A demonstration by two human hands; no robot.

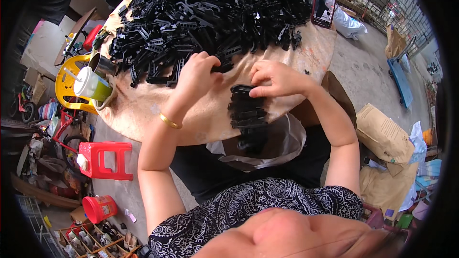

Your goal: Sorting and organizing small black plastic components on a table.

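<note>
A big heap of black plastic parts (215, 9) covers the far side of a cloth-topped round table (143, 110). My left hand (197, 76) is at the near edge of the heap, its fingers curled round a dark slotted part (223, 67). My right hand (282, 79) is bent with its thumb against the top of a column of black plastic parts (247, 110). The column runs over the table's near edge and blurs at its lower end, above an open pale sack (294, 138) at my lap. What lies inside the sack is mostly hidden.
A phone (323, 5) stands at the table's right edge. On the left are a drink cup (93, 85), a yellow chair (64, 83), a red stool (105, 161) and a red bucket (99, 209). Brown paper sacks (385, 134) and a blue trolley (400, 83) are on the right.
</note>
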